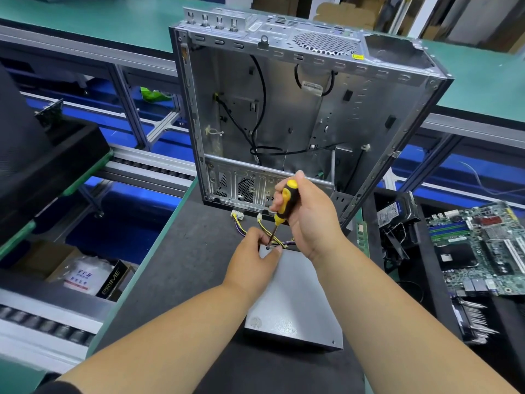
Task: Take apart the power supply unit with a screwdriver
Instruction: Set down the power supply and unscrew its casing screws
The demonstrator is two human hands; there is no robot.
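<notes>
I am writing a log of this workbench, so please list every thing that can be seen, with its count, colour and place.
power supply unit: one, grey metal box, on the dark mat at the near centre.
wires: one bundle, yellow and purple, with white plugs, at the unit's far end.
screwdriver: one, yellow and black handle, tip at the unit's far left corner.
computer case: one, grey, open and gutted, beyond the unit.
motherboard: one, green, on the right.
memory stick: one, green, right of the case's near corner.
left hand: fingers at the screwdriver tip.
right hand: grips the screwdriver handle.
</notes>
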